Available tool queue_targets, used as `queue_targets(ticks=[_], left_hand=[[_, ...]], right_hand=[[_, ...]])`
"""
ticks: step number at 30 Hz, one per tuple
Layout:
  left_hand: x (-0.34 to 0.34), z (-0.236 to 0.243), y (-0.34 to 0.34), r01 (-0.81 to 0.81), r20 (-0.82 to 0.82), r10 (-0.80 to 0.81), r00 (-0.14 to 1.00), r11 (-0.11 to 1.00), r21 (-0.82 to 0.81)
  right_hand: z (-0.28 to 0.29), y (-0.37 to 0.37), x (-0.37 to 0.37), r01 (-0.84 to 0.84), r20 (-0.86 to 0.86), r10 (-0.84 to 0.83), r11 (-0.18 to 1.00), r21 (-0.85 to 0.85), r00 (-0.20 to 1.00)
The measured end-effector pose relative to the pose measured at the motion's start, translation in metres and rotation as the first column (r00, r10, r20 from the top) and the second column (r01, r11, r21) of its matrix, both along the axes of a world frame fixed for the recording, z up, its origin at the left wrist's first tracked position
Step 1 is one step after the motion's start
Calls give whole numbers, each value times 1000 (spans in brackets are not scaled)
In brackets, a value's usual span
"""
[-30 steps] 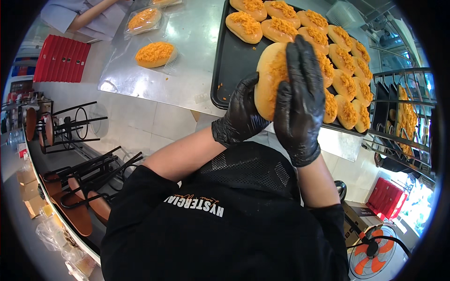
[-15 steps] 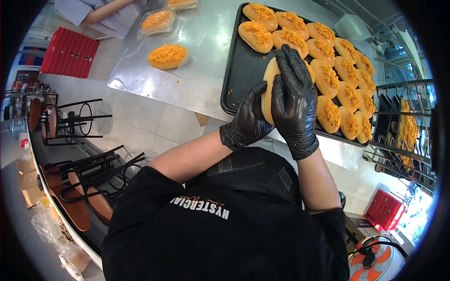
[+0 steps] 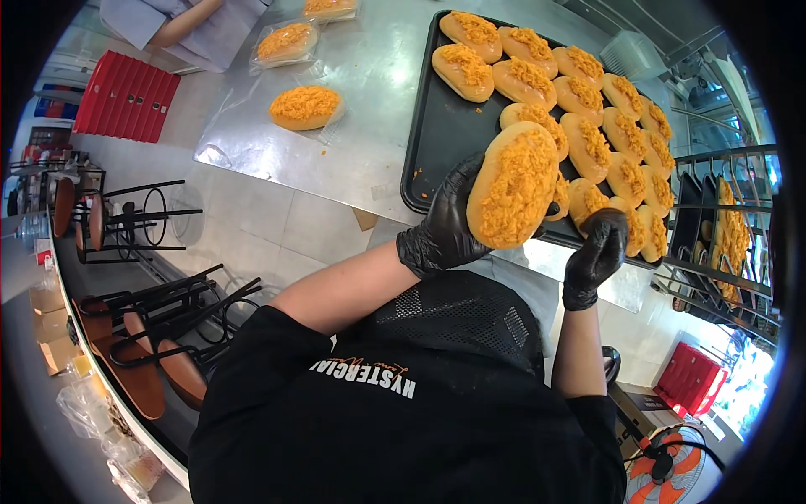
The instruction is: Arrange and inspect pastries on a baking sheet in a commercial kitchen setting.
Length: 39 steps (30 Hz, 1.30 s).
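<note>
My left hand (image 3: 451,220), in a black glove, holds a long bun (image 3: 514,185) tilted up over the near edge of the tray. Orange shredded topping covers the bun's upper face. To its right, my gloved right hand (image 3: 598,256) is closed, fingers curled together beside the nearest buns; whether anything is in them is hidden. Rows of similar buns with a strip of topping fill the right and far parts of the black baking tray (image 3: 445,126). A fully topped bun (image 3: 304,107) lies on a clear wrapper on the metal table (image 3: 361,92).
Wrapped buns (image 3: 285,44) lie at the table's far left, near a co-worker's arm (image 3: 186,23). A clear plastic container (image 3: 634,55) stands behind the tray. At right is a tray rack (image 3: 726,202). Stools (image 3: 180,370) and a red barrier (image 3: 126,94) are to the left; a fan (image 3: 663,466) is low right.
My right hand has come off the bun and moved right and nearer, its fingers now curled. The bun has turned in my left hand so its topped face shows.
</note>
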<state>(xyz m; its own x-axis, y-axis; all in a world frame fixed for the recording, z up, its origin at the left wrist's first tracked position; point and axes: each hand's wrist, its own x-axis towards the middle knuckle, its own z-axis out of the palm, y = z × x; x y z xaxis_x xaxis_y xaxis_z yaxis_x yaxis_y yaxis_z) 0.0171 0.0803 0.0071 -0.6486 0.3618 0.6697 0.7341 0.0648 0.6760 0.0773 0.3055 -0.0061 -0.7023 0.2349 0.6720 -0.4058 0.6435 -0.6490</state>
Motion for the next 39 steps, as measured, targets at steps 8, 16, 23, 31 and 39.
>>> queue_targets(ticks=[8, 16, 23, 31, 39], left_hand=[[9, 1, 7, -43, 107, 42, 993, 999, 7], [10, 14, 1, -144, -58, 135, 989, 967, -211], [19, 2, -1, -77, 190, 90, 978, 994, -77], [15, -2, -3, -123, 136, 166, 977, 954, -274], [15, -2, -8, -48, 202, 90, 975, 978, -202]], right_hand=[[-3, 0, 11, 22, 279, -33, 999, 41, 960], [18, -19, 3, -55, 180, 65, 997, -60, 981], [17, -13, 7, -85, 148, 95, 994, -71, 984], [26, -20, 4, -74, 67, 59, 965, 250, 996], [23, -17, 2, -92, 74, 79, 976, 197, 994]])
